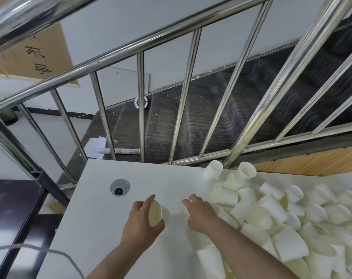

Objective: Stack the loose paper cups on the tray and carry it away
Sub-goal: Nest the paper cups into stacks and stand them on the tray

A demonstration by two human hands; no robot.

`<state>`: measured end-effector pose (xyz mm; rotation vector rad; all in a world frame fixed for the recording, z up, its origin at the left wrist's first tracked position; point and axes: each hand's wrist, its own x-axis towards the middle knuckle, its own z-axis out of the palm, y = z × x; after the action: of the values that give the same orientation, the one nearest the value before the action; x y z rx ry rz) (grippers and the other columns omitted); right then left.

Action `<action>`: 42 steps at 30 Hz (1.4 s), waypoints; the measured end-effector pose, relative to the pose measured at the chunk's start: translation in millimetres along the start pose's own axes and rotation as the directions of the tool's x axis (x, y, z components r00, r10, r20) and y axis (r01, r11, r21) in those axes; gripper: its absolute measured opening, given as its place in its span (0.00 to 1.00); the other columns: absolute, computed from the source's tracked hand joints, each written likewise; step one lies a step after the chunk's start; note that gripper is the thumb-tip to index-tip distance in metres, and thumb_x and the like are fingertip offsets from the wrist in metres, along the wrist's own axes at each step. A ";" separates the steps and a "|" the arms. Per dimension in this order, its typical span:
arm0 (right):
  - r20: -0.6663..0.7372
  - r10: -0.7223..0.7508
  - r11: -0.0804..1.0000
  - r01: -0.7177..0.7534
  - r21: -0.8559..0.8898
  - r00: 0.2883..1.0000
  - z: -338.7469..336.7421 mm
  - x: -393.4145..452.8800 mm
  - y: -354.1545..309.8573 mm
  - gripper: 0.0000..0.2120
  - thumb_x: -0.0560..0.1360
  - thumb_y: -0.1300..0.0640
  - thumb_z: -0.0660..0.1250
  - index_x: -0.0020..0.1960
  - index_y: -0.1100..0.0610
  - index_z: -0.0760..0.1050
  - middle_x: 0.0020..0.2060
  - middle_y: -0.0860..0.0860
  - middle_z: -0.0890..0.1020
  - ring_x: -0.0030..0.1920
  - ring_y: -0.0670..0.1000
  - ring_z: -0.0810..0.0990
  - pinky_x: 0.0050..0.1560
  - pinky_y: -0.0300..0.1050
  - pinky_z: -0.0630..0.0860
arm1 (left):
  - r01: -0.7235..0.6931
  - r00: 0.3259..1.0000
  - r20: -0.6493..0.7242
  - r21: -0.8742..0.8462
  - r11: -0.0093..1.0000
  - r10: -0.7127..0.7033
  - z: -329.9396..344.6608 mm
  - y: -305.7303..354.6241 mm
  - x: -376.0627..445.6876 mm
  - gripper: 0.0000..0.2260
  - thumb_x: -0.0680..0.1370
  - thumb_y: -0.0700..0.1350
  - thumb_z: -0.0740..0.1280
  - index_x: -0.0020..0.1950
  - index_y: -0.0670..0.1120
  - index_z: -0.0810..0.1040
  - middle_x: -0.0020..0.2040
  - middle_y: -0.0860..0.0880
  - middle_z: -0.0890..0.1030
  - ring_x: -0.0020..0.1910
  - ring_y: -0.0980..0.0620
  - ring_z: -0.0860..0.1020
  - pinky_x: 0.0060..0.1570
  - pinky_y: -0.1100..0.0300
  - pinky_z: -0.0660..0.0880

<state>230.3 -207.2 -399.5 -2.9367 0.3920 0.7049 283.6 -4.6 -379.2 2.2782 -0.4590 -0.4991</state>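
My left hand (pixel 141 216) grips one paper cup (pixel 158 213) on the white table (pixel 102 218); right hand (pixel 199 213) curls around another cup (pixel 186 214) beside the loose pile (pixel 281 220).

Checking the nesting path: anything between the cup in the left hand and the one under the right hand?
Nothing visible. Only bare white table shows between the cup the left hand grips and the small cup under the right hand. The loose cup pile lies off to the right.

L hand (pixel 140 215) grips a paper cup (pixel 158 213) on its side, mouth toward camera, over white table (pixel 102 218). R hand (pixel 200 213) curls round a second cup (pixel 186 214), mostly hidden, beside the loose cup pile (pixel 281 218). Steel railing (pixel 183 97) w/ stairs behind.
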 end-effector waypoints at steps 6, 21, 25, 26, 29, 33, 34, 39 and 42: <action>-0.147 0.024 0.994 -0.008 0.106 0.989 -15.7 -22.8 -6.4 0.31 0.77 0.43 0.63 0.75 0.51 0.58 0.69 0.53 0.63 0.67 0.54 0.67 0.58 0.49 0.72 | -0.043 0.999 0.027 0.028 0.999 0.043 -1.0 2.0 -10.2 0.34 0.72 0.51 0.68 0.75 0.57 0.58 0.60 0.54 0.65 0.59 0.52 0.71 0.51 0.60 0.73; -0.410 0.176 0.840 0.081 0.536 0.895 -15.6 -179.6 -58.7 0.35 0.73 0.53 0.68 0.76 0.49 0.58 0.68 0.49 0.61 0.69 0.51 0.65 0.65 0.45 0.69 | -0.120 0.990 -0.073 -0.008 0.993 0.119 -39.4 12.2 -125.8 0.29 0.75 0.61 0.64 0.73 0.54 0.63 0.61 0.52 0.70 0.52 0.53 0.75 0.49 0.60 0.71; -0.420 0.141 0.831 0.124 0.542 0.896 0.9 -221.2 -82.9 0.34 0.72 0.54 0.70 0.74 0.48 0.60 0.68 0.47 0.62 0.69 0.50 0.65 0.64 0.44 0.70 | -0.123 0.985 -0.125 -0.018 0.992 0.119 -46.4 3.2 -174.4 0.27 0.75 0.61 0.63 0.71 0.54 0.65 0.61 0.53 0.71 0.50 0.58 0.72 0.48 0.62 0.68; -0.414 0.124 0.832 0.133 0.539 0.902 5.9 -230.8 -90.0 0.34 0.72 0.54 0.70 0.74 0.48 0.60 0.68 0.47 0.62 0.69 0.49 0.64 0.63 0.44 0.70 | -0.121 0.983 -0.140 -0.014 0.993 0.118 -49.4 -0.5 -187.3 0.27 0.75 0.61 0.64 0.71 0.54 0.65 0.62 0.53 0.70 0.50 0.58 0.72 0.47 0.62 0.68; -0.384 0.071 0.841 0.152 0.519 0.921 20.7 -255.5 -111.2 0.34 0.72 0.54 0.70 0.74 0.47 0.60 0.68 0.46 0.62 0.69 0.48 0.63 0.62 0.43 0.71 | -0.114 0.979 -0.172 -0.012 0.993 0.110 -61.3 -14.9 -225.0 0.28 0.74 0.58 0.67 0.72 0.54 0.64 0.63 0.54 0.68 0.51 0.56 0.73 0.48 0.62 0.69; -0.351 -0.001 0.848 0.187 0.497 0.936 32.7 -275.3 -141.3 0.33 0.73 0.58 0.68 0.74 0.47 0.59 0.68 0.47 0.62 0.69 0.49 0.63 0.63 0.43 0.71 | -0.076 0.972 -0.223 0.026 0.997 0.080 -80.8 -39.7 -264.5 0.30 0.73 0.53 0.70 0.72 0.54 0.63 0.66 0.53 0.66 0.55 0.58 0.68 0.51 0.62 0.68; -0.348 -0.012 0.846 0.195 0.496 0.937 33.0 -278.8 -150.1 0.33 0.73 0.59 0.67 0.74 0.47 0.59 0.68 0.47 0.61 0.68 0.49 0.63 0.63 0.43 0.70 | -0.056 0.971 -0.231 0.036 0.998 0.063 -87.8 -45.8 -271.9 0.30 0.72 0.52 0.70 0.72 0.55 0.63 0.66 0.53 0.65 0.55 0.58 0.68 0.50 0.63 0.68; -0.324 -0.058 0.864 0.210 0.458 0.944 36.5 -280.2 -189.0 0.33 0.72 0.58 0.66 0.74 0.45 0.59 0.67 0.45 0.62 0.67 0.48 0.65 0.61 0.45 0.73 | 0.020 0.973 -0.231 0.115 0.993 0.007 -115.6 -76.1 -287.2 0.33 0.71 0.53 0.71 0.73 0.57 0.61 0.67 0.52 0.63 0.54 0.55 0.71 0.46 0.62 0.70; -0.307 -0.096 0.874 0.227 0.429 0.947 35.3 -272.5 -212.0 0.33 0.72 0.56 0.66 0.73 0.45 0.59 0.67 0.45 0.62 0.67 0.48 0.66 0.60 0.46 0.73 | 0.026 0.974 -0.225 0.162 0.986 0.011 -129.9 -92.2 -287.4 0.33 0.70 0.53 0.71 0.73 0.55 0.61 0.66 0.54 0.64 0.56 0.55 0.72 0.46 0.62 0.72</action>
<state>37.8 63.6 -299.1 -2.5648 0.2775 0.1419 114.8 266.5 -301.8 2.4598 -0.3893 -0.2076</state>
